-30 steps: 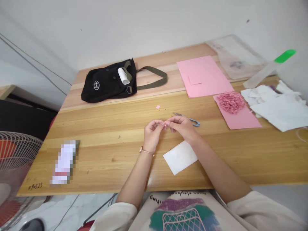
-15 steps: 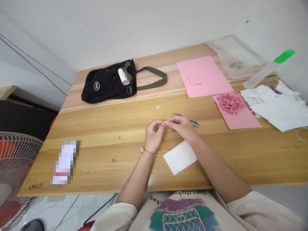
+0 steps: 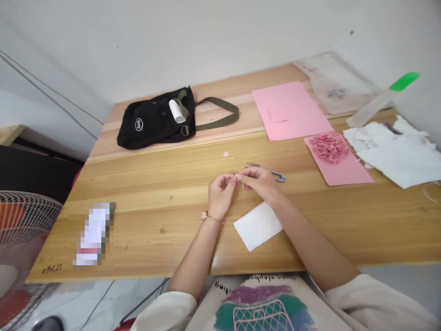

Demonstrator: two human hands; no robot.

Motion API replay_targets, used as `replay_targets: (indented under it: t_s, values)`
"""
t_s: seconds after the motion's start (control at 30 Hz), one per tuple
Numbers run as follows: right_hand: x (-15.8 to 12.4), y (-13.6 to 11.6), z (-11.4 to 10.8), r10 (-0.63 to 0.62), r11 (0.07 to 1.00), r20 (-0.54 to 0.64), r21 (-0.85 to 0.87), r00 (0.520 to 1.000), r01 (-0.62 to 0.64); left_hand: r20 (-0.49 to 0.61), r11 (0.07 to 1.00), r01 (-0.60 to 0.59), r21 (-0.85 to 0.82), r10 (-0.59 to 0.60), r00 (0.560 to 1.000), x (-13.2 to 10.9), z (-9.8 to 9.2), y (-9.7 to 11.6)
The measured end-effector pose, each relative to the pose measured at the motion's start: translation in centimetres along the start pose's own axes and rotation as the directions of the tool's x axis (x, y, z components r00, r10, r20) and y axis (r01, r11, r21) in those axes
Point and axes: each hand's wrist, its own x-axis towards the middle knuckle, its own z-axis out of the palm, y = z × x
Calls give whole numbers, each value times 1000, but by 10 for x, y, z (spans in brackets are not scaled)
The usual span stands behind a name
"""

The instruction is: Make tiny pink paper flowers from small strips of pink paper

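Note:
My left hand (image 3: 222, 192) and my right hand (image 3: 259, 182) meet fingertip to fingertip above the middle of the table. Both are closed in a pinch on a tiny piece of pink paper (image 3: 237, 177), mostly hidden by the fingers. Partly behind my right hand lies a pair of blue-handled thread snips (image 3: 278, 176). A white sheet of paper (image 3: 257, 226) rests under my right forearm. A small pink paper square (image 3: 226, 154) lies by itself beyond my hands.
A black bag (image 3: 155, 119) lies at the back left, a pixelated phone-like object (image 3: 93, 234) at the front left. To the right are pink sheets (image 3: 292, 103), a heap of pink curled bits (image 3: 330, 147), crumpled white paper (image 3: 406, 154) and a green-capped bottle (image 3: 382, 99).
The view has shifted very slightly. Both hands keep the same pinch in the same place, and nothing on the table has moved.

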Motion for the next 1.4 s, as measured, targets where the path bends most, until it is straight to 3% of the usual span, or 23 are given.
replay_targets:
  t_s: [0.57,1.4]
  values:
    - [-1,0,-2,-21,1000,9,-2,1000,21,44,998,-15,55,13,999,-1,0,-4]
    - [1,3,-5,21,1000,42,-20,999,-20,84,991,117,-58,-112,990,-2,0,-2]
